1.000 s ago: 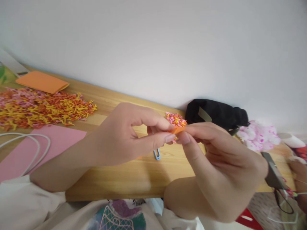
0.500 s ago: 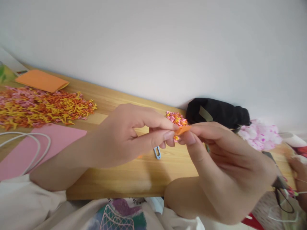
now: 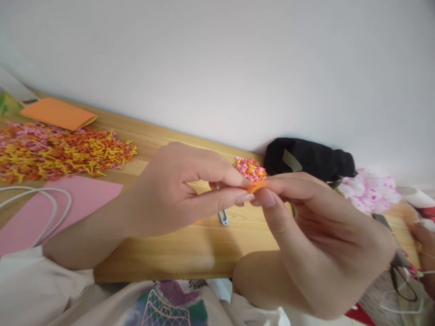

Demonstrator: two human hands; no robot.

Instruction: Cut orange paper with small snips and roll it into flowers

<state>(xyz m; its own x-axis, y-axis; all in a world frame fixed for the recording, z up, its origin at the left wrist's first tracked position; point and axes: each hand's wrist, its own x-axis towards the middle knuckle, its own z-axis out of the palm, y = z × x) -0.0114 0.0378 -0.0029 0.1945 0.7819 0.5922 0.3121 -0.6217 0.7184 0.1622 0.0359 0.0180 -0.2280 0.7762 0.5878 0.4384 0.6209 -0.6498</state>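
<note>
My left hand (image 3: 180, 190) and my right hand (image 3: 316, 235) meet above the wooden table (image 3: 190, 253), fingertips together. Both pinch a small orange paper piece (image 3: 257, 186) between thumb and forefinger. Just behind the fingertips lies a small heap of pink, orange and yellow folded paper bits (image 3: 250, 169). A small blue clip (image 3: 223, 218) rests on the table below my left fingers.
A large pile of orange, yellow and pink paper bits (image 3: 61, 151) lies at the left, with an orange sheet (image 3: 57, 114) behind and a pink sheet (image 3: 44, 208) under a white cable (image 3: 50, 203). A black pouch (image 3: 306, 158) and pink-spotted fluff (image 3: 369, 192) sit right. Another person's hand (image 3: 423, 240) shows at the right edge.
My fingertips have shifted slightly on the orange piece, with the left thumb closing over it. Nothing else has moved.
</note>
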